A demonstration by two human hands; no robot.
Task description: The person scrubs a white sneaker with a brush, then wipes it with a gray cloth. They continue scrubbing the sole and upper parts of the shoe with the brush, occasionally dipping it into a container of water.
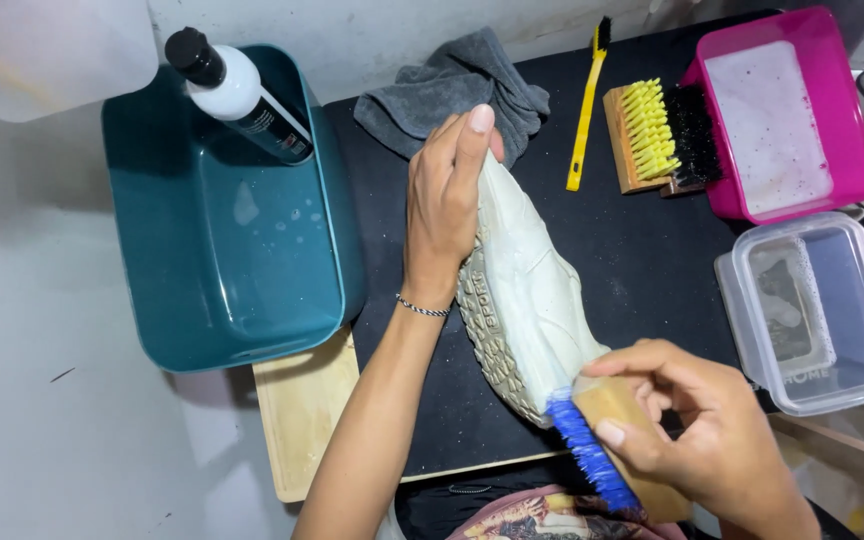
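Left hand [444, 205] is closed around the pale shoe [532, 290], held sole-outward above the black mat [632, 250]. Right hand [697, 430] clamps the blue-bristled brush [592, 445] against its heel (wet). Risk: shoe slipping under brush pressure.

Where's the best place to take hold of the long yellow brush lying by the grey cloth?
Probably the middle of the yellow brush's thin handle, coming straight down from above. It lies flat on the black mat, dark bristles at the far end, with open mat on both sides, between the grey cloth and the wooden brush.
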